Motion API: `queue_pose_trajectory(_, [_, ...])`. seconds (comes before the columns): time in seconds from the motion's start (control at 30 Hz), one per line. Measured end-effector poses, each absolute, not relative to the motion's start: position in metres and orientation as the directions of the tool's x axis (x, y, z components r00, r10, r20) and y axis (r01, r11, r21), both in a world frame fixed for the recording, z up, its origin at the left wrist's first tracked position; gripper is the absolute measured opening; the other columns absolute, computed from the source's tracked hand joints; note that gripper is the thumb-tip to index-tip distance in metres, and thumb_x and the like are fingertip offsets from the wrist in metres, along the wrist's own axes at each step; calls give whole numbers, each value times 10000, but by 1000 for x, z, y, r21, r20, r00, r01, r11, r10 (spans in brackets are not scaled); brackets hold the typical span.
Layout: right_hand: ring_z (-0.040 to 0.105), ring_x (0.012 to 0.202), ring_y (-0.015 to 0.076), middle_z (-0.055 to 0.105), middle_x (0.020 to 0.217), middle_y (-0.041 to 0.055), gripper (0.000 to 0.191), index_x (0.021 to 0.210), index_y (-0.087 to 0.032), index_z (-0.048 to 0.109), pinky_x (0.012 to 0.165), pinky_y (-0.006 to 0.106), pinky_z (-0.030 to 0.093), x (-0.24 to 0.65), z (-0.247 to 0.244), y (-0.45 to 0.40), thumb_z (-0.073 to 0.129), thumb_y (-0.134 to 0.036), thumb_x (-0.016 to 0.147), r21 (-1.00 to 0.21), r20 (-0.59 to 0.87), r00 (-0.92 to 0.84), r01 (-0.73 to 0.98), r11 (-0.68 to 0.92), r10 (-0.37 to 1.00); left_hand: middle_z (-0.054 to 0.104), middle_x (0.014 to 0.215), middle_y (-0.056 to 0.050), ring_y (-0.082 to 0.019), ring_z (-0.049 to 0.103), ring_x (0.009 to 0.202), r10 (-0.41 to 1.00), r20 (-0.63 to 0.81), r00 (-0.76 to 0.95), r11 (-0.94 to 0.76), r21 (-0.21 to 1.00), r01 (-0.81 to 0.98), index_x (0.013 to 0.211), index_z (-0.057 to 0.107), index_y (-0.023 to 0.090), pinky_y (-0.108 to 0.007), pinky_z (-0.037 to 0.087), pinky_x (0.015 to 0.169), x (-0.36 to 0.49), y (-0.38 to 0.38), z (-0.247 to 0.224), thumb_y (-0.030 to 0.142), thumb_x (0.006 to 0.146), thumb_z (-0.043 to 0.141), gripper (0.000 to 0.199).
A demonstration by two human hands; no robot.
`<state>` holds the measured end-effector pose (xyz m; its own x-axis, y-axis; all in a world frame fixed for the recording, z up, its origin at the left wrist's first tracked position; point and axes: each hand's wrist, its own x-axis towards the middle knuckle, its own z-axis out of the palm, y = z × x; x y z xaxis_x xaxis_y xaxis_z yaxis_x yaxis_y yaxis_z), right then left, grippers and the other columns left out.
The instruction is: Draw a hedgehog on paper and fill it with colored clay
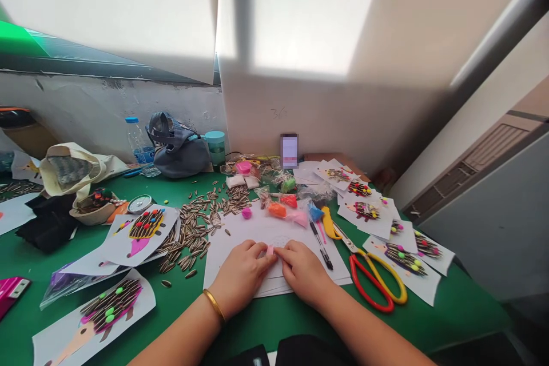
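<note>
A small piece of pink modelling clay (270, 250) is at the fingertips of my left hand (244, 269), which is closed on it. My right hand (304, 271) meets it from the other side, fingers curled, its fingertips against the piece. Both hands rest over a stack of white paper (227, 246), where a faint drawing (281, 240) shows just beyond the fingers. A magenta clay ball (246, 213) sits on the paper's far edge. Bags of orange clay (277, 210), red clay (290, 201) and blue clay (315, 213) lie ahead. To the right is a black pen (321, 246).
Red-and-yellow scissors (373, 280) and a yellow cutter (330, 223) lie at right, near several hedgehog pictures (403, 260). Sunflower seeds (193, 234) spread to the left beside more hedgehog pictures (109, 309). A phone (289, 151), blue bag (178, 148) and bottle (139, 143) stand behind.
</note>
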<state>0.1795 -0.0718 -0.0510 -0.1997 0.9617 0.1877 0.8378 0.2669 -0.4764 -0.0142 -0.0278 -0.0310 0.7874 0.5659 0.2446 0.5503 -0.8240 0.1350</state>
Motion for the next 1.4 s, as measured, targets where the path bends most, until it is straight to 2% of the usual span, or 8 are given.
queue_pose_trajectory(0.23, [546, 865, 187, 598, 923, 51, 428, 1232, -243, 641, 801, 301, 440, 178, -53, -72, 500, -81, 861, -437, 185, -215, 856, 276, 959, 647, 1055, -72, -243, 540, 988, 574, 233, 785, -819, 149, 554, 1224, 581, 262, -411, 504, 850, -14, -27, -31, 242, 939, 518, 293])
queue_pose_trajectory(0.47, [555, 883, 183, 596, 933, 51, 431, 1230, -240, 633, 807, 290, 445, 181, -55, -70, 485, -68, 863, -458, 191, -203, 847, 270, 960, 647, 1056, -62, -238, 544, 989, 578, 224, 784, -816, 154, 557, 1138, 621, 273, -414, 504, 854, -14, -29, -30, 266, 945, 513, 221])
queue_pose_trajectory(0.63, [554, 872, 190, 599, 931, 52, 435, 1251, -252, 621, 796, 300, 443, 179, -56, -70, 482, -96, 870, -412, 183, -211, 870, 270, 960, 651, 1056, -66, -241, 546, 995, 577, 218, 787, -817, 154, 556, 1156, 612, 256, -417, 506, 859, -13, -29, -29, 272, 952, 499, 234])
queue_pose_trajectory(0.8, [567, 912, 190, 612, 965, 61, 443, 1266, -218, 605, 832, 295, 451, 180, -57, -68, 471, -89, 864, -438, 184, -192, 862, 256, 964, 650, 1089, -61, -242, 554, 1009, 584, 227, 779, -812, 170, 559, 1155, 616, 279, -425, 510, 869, -15, -29, -30, 247, 934, 524, 241])
queue_pose_trajectory(0.93, [579, 911, 181, 620, 975, 65, 419, 1248, -209, 616, 832, 278, 452, 183, -55, -66, 456, -97, 877, -459, 168, -186, 854, 244, 968, 630, 1215, -58, -257, 552, 1085, 612, 230, 757, -790, 222, 571, 1203, 576, 263, -459, 495, 931, -16, -29, -33, 165, 848, 613, 370])
queue_pose_trajectory(1.07, [601, 929, 174, 639, 981, 67, 373, 1207, -202, 636, 836, 260, 446, 186, -44, -63, 453, -118, 893, -474, 101, -184, 855, 210, 978, 615, 1286, -68, -281, 510, 1203, 635, 260, 728, -770, 287, 570, 1132, 580, 216, -494, 447, 1017, -15, -29, -39, 151, 807, 629, 335])
queue_pose_trajectory(1.23, [626, 973, 183, 678, 1038, 67, 343, 1185, -226, 653, 838, 263, 442, 190, -32, -56, 458, -165, 910, -479, 16, -226, 853, 206, 974, 610, 1303, -65, -282, 516, 1207, 655, 247, 714, -749, 337, 570, 1099, 562, 211, -494, 448, 1015, -12, -28, -41, 118, 787, 612, 330])
queue_pose_trajectory(1.4, [629, 955, 177, 681, 1010, 52, 341, 1155, -241, 671, 826, 261, 440, 189, -39, -56, 459, -151, 904, -490, 79, -180, 849, 196, 980, 632, 1264, -56, -279, 527, 1193, 658, 227, 718, -743, 352, 569, 1087, 566, 216, -493, 453, 1006, -12, -27, -39, 125, 784, 624, 322])
